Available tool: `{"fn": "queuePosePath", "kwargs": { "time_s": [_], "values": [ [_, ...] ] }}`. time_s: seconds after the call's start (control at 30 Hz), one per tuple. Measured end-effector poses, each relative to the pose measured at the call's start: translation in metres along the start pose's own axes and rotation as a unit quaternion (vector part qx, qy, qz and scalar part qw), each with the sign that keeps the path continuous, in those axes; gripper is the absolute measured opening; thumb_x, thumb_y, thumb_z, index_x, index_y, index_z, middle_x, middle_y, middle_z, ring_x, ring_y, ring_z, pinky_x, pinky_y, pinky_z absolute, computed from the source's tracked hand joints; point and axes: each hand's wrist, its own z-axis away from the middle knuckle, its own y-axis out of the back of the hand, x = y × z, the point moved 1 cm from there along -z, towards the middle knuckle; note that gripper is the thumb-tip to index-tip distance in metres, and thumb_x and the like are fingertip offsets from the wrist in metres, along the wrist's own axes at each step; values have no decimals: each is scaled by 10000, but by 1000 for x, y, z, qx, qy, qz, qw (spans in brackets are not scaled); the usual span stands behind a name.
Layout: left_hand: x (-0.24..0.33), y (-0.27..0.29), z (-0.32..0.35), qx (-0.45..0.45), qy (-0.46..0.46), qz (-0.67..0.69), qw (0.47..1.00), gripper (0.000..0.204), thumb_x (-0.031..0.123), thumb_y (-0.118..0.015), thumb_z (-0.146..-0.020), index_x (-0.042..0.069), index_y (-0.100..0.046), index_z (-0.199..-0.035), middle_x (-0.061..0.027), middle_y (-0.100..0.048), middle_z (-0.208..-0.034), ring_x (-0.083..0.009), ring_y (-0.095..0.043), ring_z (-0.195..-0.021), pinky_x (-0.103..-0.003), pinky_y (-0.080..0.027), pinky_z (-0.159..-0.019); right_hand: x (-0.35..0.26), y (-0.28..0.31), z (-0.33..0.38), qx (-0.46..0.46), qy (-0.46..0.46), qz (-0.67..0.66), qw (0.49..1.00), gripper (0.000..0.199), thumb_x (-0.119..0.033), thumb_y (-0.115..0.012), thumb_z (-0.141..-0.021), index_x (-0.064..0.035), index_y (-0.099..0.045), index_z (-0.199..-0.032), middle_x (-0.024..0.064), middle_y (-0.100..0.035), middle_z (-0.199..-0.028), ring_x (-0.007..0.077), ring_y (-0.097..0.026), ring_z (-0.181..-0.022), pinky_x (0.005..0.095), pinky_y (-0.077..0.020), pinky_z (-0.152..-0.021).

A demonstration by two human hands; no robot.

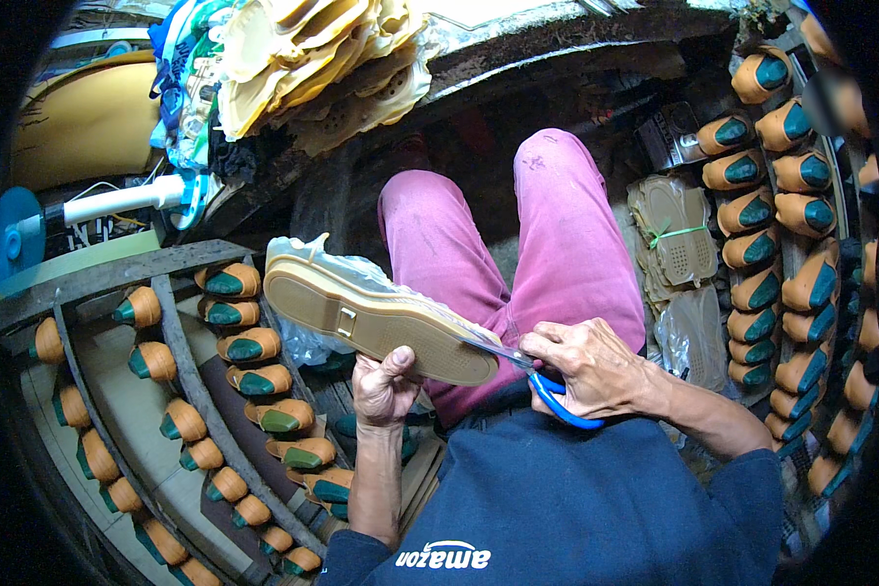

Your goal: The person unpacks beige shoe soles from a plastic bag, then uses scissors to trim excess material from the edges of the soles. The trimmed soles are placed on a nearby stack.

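Note:
My left hand grips a shoe by its edge near the toe or heel end, I cannot tell which. Its tan sole faces up toward me, and clear plastic film wraps the upper. Closed around the blue handles of a pair of scissors is my right hand. The blades lie along the rim of the sole, at the end nearest me. Part of the upper is hidden behind the sole.
Slatted racks at left and right carry rows of brown shoes with green parts. A bundle of tan soles tied with green string lies right of my knees. Stacked sole pieces sit on the bench ahead, beside a white roller.

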Motion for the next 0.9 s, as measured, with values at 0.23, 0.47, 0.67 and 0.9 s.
{"fn": "queuePosePath", "kwargs": {
  "time_s": [0.23,0.47,0.67,0.9],
  "values": [
    [-4,-8,5,24,31,-24,999,664,-2,-772,-969,18,-510,-1579,-155,-692,-1437,-297,-715,-1281,-446,-608,-1104,-3,-3,-8,14,-10,-11,1000,425,-312,-845,-839,-42,-683,-1125,192,-682,-914,446,-706,-776,537,-552,-674],
    [5,-11,0,22,2,-35,999,627,19,-762,-981,11,-528,-1563,-155,-704,-1425,-307,-712,-1287,-484,-585,-1138,1,5,-4,-12,8,-10,1000,403,-282,-828,-866,-43,-684,-1157,189,-696,-932,442,-715,-800,536,-554,-691],
    [-1,-10,-4,46,-41,-34,998,566,17,-757,-993,11,-568,-1527,-156,-713,-1419,-315,-707,-1299,-512,-571,-1154,-3,1,-7,-5,-5,-15,1000,416,-237,-831,-792,-10,-658,-1095,186,-671,-911,438,-699,-783,521,-540,-686],
    [-4,-16,1,28,-10,-56,998,612,0,-777,-968,8,-552,-1537,-166,-693,-1454,-318,-694,-1321,-497,-551,-1177,-5,-2,-10,4,-18,-3,1000,466,-336,-850,-829,-36,-681,-1143,198,-707,-969,446,-728,-852,546,-564,-715]
  ]
}}
